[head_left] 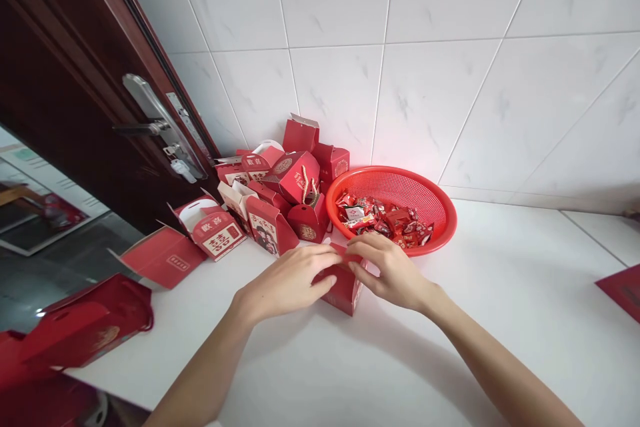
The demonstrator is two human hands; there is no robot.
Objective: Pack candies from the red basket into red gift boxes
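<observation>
A small red gift box (344, 293) stands on the white tabletop in front of me, its upper part largely covered by my fingers. My left hand (295, 277) grips it from the left, with the fingers over the top and the thumb on the near face. From the right, my right hand (393, 270) holds its upper edge and flap, fingers bent and thumb lower down. Just behind the box sits a red plastic strainer basket (440, 217) with many wrapped candies (395, 220) in it. How the top flaps are folded is hidden.
A pile of red candy boxes (293, 177) leans by the tiled wall (340, 7). Open boxes (165, 257) lie at the left, and red boxes (95, 320) sit along the left table edge. A dark wooden door (75, 67) stands left; a red piece (623, 290) lies far right.
</observation>
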